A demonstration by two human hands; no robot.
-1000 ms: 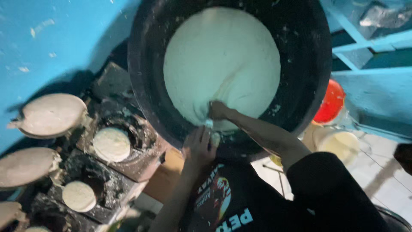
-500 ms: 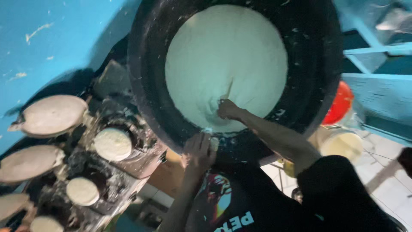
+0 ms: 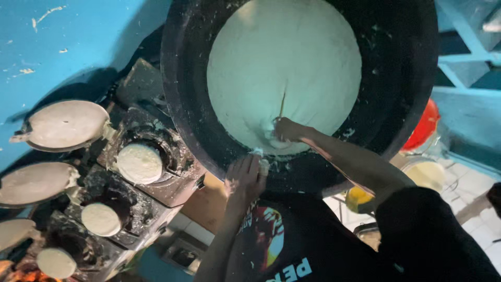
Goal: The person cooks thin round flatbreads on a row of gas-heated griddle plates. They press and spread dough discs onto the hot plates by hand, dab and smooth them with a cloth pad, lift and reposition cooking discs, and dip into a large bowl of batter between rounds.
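Observation:
A big black basin (image 3: pixel 402 78) holds a smooth round mass of white dough (image 3: pixel 282 62). My right hand (image 3: pixel 286 130) is pressed into the near edge of the dough with its fingers closed on it, and a thin crease runs up from the knuckles. My left hand (image 3: pixel 245 177) rests on the basin's near rim, fingers curled over the edge and smeared with white. My black printed shirt (image 3: pixel 292 245) fills the bottom of the view.
Left of the basin stands a sooty stove (image 3: pixel 156 172) with round moulds holding white cakes (image 3: pixel 139 163). Flat white-coated lids (image 3: pixel 65 124) lie further left by a blue wall (image 3: pixel 78 36). A red container (image 3: pixel 424 128) and a yellow tub (image 3: pixel 425 175) sit at the right.
My right hand has pushed further up into the dough. My left hand has stayed on the rim. The basin now fills more of the view.

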